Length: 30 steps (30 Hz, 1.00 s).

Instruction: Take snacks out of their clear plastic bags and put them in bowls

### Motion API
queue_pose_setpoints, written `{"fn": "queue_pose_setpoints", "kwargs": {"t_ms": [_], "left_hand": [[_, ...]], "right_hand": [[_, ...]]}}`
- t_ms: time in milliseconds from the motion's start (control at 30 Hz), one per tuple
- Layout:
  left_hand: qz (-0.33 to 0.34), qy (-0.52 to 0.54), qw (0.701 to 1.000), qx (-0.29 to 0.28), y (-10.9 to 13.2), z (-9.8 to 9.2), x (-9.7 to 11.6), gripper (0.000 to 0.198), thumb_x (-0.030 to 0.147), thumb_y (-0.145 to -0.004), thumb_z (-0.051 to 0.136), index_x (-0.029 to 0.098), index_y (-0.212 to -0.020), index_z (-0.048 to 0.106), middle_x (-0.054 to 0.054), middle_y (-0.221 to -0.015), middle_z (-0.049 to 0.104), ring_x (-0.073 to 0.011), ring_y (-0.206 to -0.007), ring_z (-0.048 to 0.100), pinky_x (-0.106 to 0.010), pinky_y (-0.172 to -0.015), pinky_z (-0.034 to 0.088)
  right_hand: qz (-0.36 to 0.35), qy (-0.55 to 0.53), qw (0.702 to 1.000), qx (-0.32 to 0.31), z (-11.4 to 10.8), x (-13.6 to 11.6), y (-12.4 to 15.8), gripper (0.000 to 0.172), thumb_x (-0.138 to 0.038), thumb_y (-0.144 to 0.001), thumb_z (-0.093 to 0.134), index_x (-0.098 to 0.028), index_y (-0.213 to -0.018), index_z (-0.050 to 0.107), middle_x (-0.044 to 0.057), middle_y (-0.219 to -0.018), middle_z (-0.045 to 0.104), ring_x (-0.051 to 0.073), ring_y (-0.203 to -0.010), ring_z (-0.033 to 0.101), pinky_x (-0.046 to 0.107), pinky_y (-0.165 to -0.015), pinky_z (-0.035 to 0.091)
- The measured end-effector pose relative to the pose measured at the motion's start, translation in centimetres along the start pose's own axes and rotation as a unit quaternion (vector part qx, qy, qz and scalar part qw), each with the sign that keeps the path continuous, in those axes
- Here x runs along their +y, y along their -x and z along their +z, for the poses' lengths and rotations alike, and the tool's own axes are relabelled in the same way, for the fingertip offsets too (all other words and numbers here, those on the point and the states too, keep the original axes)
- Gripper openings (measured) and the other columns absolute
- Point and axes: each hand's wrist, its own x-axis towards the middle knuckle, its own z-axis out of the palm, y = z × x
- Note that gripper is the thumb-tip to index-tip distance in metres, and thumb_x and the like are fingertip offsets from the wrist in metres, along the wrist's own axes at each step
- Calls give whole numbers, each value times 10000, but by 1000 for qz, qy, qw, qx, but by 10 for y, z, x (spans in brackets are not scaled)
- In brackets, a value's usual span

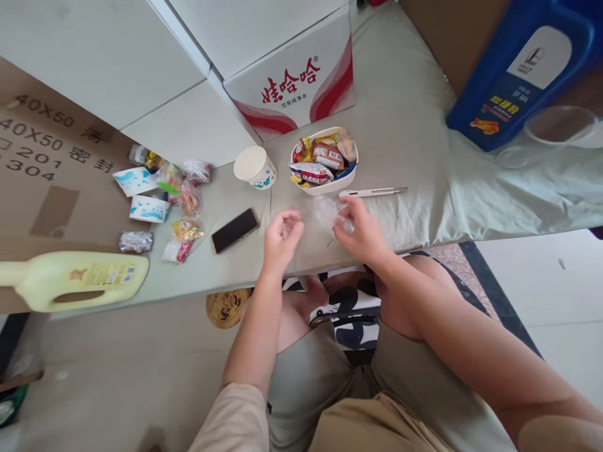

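A thin piece of clear plastic film (pixel 323 212), blurred, is between my two hands above the near edge of the cloth-covered surface (pixel 301 254). My right hand (pixel 362 235) pinches this film between thumb and fingers. Across from it, my left hand (pixel 282 242) is closed with curled fingertips close to the film; what they hold, if anything, cannot be made out. Just beyond the hands stands a white oval tub (pixel 325 187) filled with wrapped snacks (pixel 327 156). A slim white craft knife (pixel 372 193) lies right behind my right hand.
A paper cup (pixel 255 168) and a dark phone (pixel 235 230) are left of the hands. Several wrapped snacks (pixel 187 230) and small paper cups (pixel 149 208) lie farther left, near a yellow bottle (pixel 89 276). A white carton (pixel 294 81) stands behind; a blue jug (pixel 513 81) is right.
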Motion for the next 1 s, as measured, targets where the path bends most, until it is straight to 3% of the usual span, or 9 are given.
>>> {"fn": "queue_pose_setpoints", "kwargs": {"t_ms": [100,167,267,367,467,600,767,900,1000], "left_hand": [[-27,84,990,-107,13,18,2,574,582,-733,806,230,-1146,618,-97,-1154,700,-234,-1077,682,-341,-893,555],[-57,110,987,-99,14,25,3,585,599,-685,842,215,-1077,639,-61,-1002,713,-189,-881,689,-295,-767,554],[-73,82,994,1,-8,14,4,482,567,-660,853,200,-874,625,0,-778,638,-123,-649,581,-249,-614,491],[37,-81,988,127,-57,-22,10,300,385,-704,806,196,-793,591,-31,-864,610,-157,-810,611,-278,-742,518],[86,-337,915,203,-121,-60,24,153,175,-749,675,187,-890,614,-97,-1074,613,-239,-1064,610,-371,-964,495],[-22,-586,810,-10,-195,-75,31,353,67,-758,544,191,-1075,636,-134,-1125,688,-314,-1156,626,-455,-1036,464],[-147,-614,758,-162,-236,-50,19,292,70,-585,676,170,-859,687,-135,-905,747,-355,-1028,686,-435,-931,513],[-212,-546,778,-228,-247,-41,21,156,88,-597,709,168,-728,687,-73,-694,713,-280,-782,713,-365,-758,543],[-178,-527,812,-174,-245,-45,36,64,119,-706,662,159,-742,696,-96,-726,723,-268,-743,714,-398,-770,554]], "right_hand": [[-12,-132,983,-130,5,-4,0,159,-292,-762,600,-228,-906,580,25,-896,630,194,-857,584,368,-849,455],[35,-259,950,-171,8,-9,-2,174,-336,-782,603,-233,-920,581,13,-910,629,181,-862,590,353,-832,465],[106,-349,921,-136,12,-13,-6,280,-388,-750,642,-249,-984,578,12,-1025,638,183,-953,617,344,-849,471],[176,-297,934,-98,13,-14,-8,265,-418,-753,621,-239,-940,562,10,-991,635,185,-915,639,335,-806,453],[183,-213,953,-113,11,-14,-6,205,-392,-797,549,-234,-929,553,-14,-871,615,150,-726,585,320,-723,429],[117,-112,975,-152,7,-17,-6,150,-306,-834,524,-240,-967,545,-22,-856,638,122,-589,488,295,-626,391],[93,-38,977,-186,2,-15,-7,106,-235,-872,498,-238,-965,550,-14,-785,649,150,-649,555,283,-642,380],[79,7,978,-194,-3,-12,-9,162,-205,-871,512,-238,-1016,576,-6,-843,676,143,-634,547,282,-645,366],[93,1,979,-180,-6,-11,-12,167,-222,-879,515,-239,-1034,575,-9,-865,678,140,-626,541,282,-650,372]]}}
